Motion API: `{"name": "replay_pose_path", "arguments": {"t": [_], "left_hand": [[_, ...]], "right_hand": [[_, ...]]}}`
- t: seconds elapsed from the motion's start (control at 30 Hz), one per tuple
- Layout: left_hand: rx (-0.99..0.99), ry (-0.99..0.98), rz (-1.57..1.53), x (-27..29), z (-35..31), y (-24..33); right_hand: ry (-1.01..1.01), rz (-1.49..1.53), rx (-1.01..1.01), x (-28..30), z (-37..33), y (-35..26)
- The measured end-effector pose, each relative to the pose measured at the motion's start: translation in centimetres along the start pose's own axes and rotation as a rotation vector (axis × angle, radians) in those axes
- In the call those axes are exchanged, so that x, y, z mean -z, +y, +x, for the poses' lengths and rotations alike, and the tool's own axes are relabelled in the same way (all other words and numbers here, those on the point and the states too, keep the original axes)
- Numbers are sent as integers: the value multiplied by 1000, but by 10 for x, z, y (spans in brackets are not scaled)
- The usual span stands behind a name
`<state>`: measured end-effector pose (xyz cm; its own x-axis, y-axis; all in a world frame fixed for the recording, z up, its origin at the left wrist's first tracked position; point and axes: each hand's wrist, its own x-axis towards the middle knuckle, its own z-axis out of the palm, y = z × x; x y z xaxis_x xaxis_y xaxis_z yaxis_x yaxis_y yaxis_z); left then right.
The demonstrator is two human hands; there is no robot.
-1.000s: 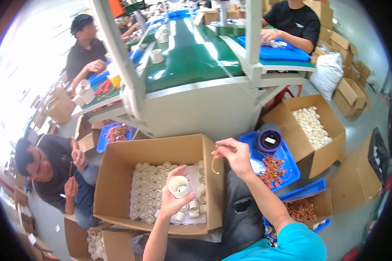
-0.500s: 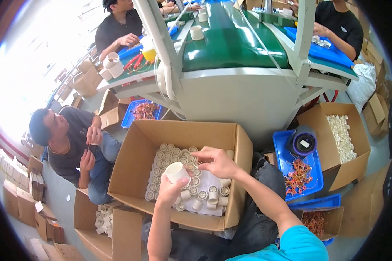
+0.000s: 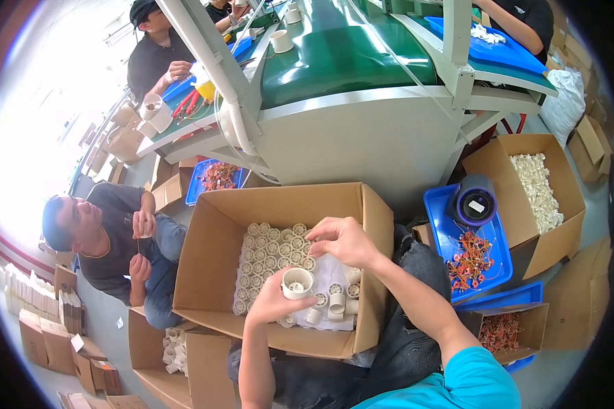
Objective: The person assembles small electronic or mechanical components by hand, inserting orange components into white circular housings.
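Observation:
My left hand (image 3: 274, 300) holds a white plastic cup-shaped fitting (image 3: 297, 282) with its open end up, over a large cardboard box (image 3: 215, 238). Inside the box stand rows of the same white fittings (image 3: 269, 247) on white paper. My right hand (image 3: 343, 239) hovers just above the fitting, fingers pinched together; whether it grips something small I cannot tell. Both forearms come in from the bottom edge, the right in a turquoise sleeve.
A blue tray (image 3: 472, 253) with red-orange wired parts and a dark tape roll (image 3: 475, 200) lies to my right, beside a box of white pieces (image 3: 537, 185). A green conveyor (image 3: 334, 51) runs ahead. A seated person (image 3: 109, 238) works at left; others sit along the conveyor.
My right hand has come from the blue tray at right to the box, above the fitting held in my left hand. The view has swung left and down toward the box.

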<state>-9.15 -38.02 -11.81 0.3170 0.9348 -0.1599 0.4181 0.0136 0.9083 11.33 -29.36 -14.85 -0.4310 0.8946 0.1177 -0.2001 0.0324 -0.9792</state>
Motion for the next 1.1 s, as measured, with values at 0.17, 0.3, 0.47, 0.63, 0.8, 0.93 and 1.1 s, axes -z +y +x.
{"name": "replay_pose_path", "arguments": {"t": [0.17,0.3,0.47,0.63,0.8,0.93,1.1], "left_hand": [[89,-5,49,-2,3,-7],[135,-49,88,-7,7,-5],[-326,477,369,-8,15,-15],[-311,659,234,-9,19,-29],[-289,678,143,-14,20,-23],[-284,645,62,-16,21,-23],[-254,614,62,-17,19,-17]], "right_hand": [[-42,-229,120,-4,-3,2],[27,-430,290,-8,-4,12],[411,-512,568,-15,-2,-3],[454,-277,700,-21,-17,-11],[330,-397,826,-37,-22,-14],[299,-413,803,-39,-22,-6],[274,-425,788,-39,-21,-4]]}}
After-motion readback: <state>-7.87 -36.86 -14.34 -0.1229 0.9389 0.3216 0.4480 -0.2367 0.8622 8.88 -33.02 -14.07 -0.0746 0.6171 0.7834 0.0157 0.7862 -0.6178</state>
